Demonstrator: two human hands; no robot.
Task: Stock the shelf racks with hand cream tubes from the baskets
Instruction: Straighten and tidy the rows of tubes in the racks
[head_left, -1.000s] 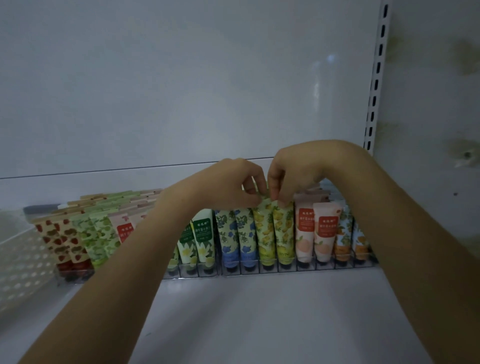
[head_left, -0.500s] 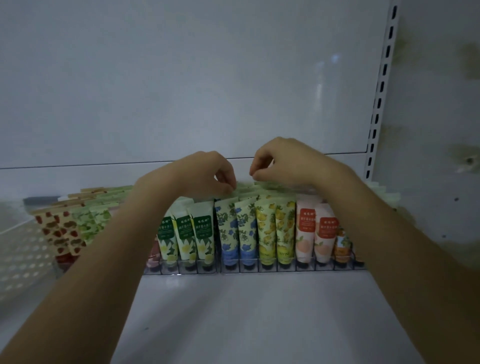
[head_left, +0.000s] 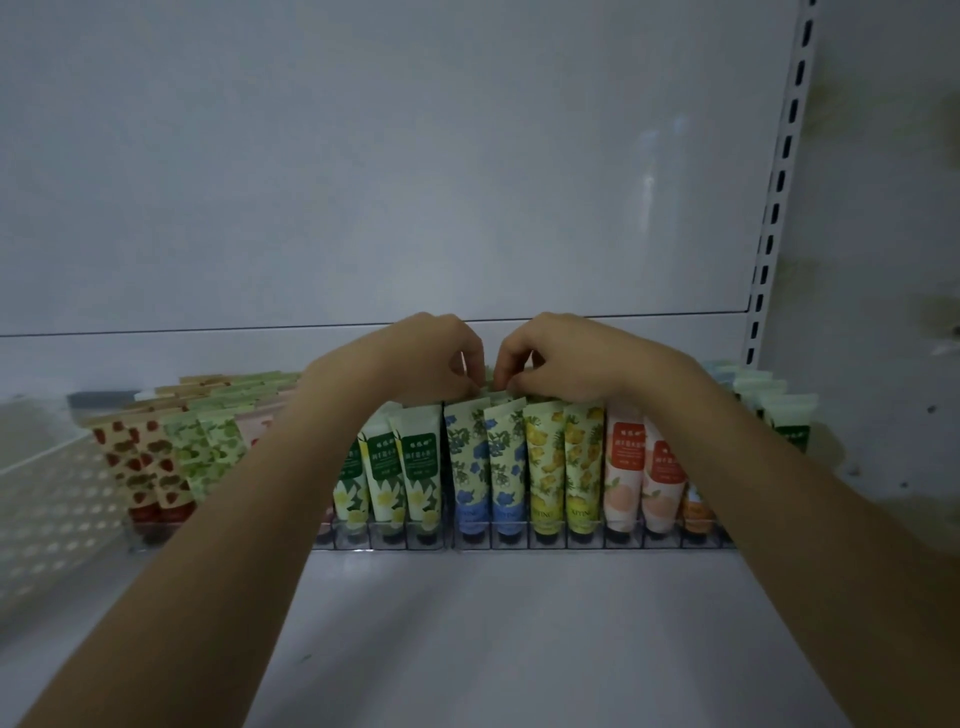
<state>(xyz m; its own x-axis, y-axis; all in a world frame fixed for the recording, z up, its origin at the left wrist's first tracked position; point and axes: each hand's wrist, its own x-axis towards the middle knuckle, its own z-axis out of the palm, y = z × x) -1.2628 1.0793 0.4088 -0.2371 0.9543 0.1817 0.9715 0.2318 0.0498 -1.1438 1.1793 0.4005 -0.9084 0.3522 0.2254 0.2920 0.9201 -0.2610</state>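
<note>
Head view: the left hand and the right hand are close together, almost touching, over the middle of the clear rack at the back of the white shelf. The fingers of both hands are curled downward, and their tips meet the flat top edges of the tubes standing behind the 2 front blue flower tubes. I cannot tell whether they pinch a tube or only touch it.

Just below the right fingers and a little outward stand 2 yellow tubes, then 2 peach tubes. Below and outward from the left fingers stand the green-label tubes. Well apart from these fingers, beyond the left forearm, are the pale green tubes and the strawberry tubes. Farther still on that side is a white perforated basket. All the front tubes stand upright with the cap down.
</note>
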